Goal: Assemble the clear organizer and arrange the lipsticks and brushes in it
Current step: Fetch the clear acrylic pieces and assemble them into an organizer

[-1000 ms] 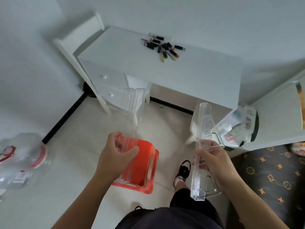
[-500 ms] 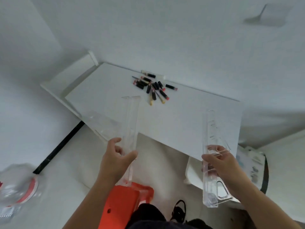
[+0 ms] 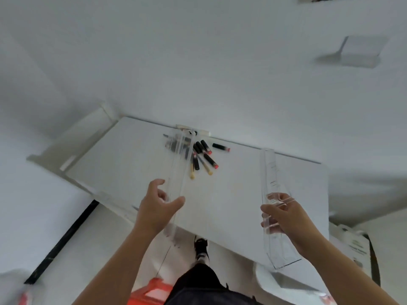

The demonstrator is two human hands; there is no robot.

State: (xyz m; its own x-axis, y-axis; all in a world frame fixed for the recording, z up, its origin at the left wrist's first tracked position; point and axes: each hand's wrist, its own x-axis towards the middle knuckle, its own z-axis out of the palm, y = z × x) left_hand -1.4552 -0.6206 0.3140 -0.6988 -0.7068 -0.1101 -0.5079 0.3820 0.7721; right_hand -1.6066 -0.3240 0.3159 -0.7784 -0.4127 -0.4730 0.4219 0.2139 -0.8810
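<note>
My left hand grips a long clear organizer piece that stands upright above the white table and partly covers the pile behind it. My right hand holds a second clear organizer piece, also upright, over the table's right half. A pile of black lipsticks with red tips and thin brushes lies at the table's far edge near the wall. Both clear pieces are held in the air, apart from each other.
An orange plastic crate sits on the floor by my legs. A white bin with packaging stands at the right. A white chair back leans left of the table. A wall shelf hangs upper right.
The view has tilted up from the floor to the table. Both hands have carried the clear pieces up and forward over the table top; the crate has dropped to the bottom edge.
</note>
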